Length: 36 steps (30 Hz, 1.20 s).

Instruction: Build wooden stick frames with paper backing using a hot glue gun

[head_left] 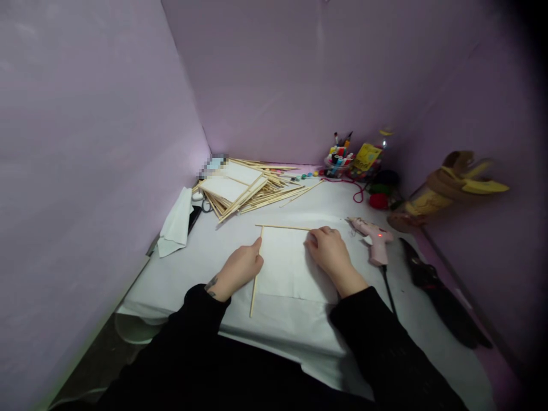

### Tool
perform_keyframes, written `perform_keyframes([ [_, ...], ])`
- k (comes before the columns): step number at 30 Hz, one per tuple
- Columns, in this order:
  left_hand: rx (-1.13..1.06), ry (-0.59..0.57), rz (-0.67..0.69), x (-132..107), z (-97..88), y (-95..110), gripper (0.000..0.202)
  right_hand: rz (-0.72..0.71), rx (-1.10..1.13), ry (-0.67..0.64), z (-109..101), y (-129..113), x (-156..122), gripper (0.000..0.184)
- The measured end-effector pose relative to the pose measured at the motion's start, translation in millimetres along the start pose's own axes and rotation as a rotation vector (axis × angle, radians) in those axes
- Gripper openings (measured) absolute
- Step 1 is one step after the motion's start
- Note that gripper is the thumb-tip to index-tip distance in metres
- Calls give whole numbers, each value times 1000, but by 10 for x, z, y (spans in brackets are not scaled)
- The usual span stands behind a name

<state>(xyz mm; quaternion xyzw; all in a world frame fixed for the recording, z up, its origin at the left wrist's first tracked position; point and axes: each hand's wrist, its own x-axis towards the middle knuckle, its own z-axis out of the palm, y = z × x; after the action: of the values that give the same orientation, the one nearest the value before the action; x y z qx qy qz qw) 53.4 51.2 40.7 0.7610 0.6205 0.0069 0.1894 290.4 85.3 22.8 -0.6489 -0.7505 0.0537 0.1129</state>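
Observation:
A white sheet of paper (282, 265) lies flat in front of me on the white-covered table. One thin wooden stick (254, 294) runs down its left edge and sticks out past the near corner. Along the far edge lies another wooden stick (285, 227), and the two cross at the far left corner. My left hand (240, 265) is closed, its thumb and index finger against the left stick. At the far right corner my right hand (329, 254) has its fingers bent together over the end of the far stick, which they hide.
A pink glue gun (377, 240) with a lit red light and a cord lies right of my right hand. Beyond the paper are piled wooden sticks (257, 200) with white panels. Markers (338, 160), red yarn (379, 201), a black tool (432, 279) and a folded cloth (174, 225) surround the work.

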Motion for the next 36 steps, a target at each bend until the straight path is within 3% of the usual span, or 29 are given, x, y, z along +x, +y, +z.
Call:
perform_keyframes([
  [10,29,17,-14,-2,21,-29,57,-5,88,-23,95,29,-4,39],
  [18,104,12,-27,18,67,-15,57,119,280,196,-6,189,-43,45],
  [24,147,27,-11,5,66,-9,56,-79,309,146,121,108,-13,38],
  [28,143,14,-22,-3,64,-6,56,-187,266,98,259,78,5,44],
  [36,102,60,-13,13,112,-46,57,-246,195,71,364,140,-2,49],
])
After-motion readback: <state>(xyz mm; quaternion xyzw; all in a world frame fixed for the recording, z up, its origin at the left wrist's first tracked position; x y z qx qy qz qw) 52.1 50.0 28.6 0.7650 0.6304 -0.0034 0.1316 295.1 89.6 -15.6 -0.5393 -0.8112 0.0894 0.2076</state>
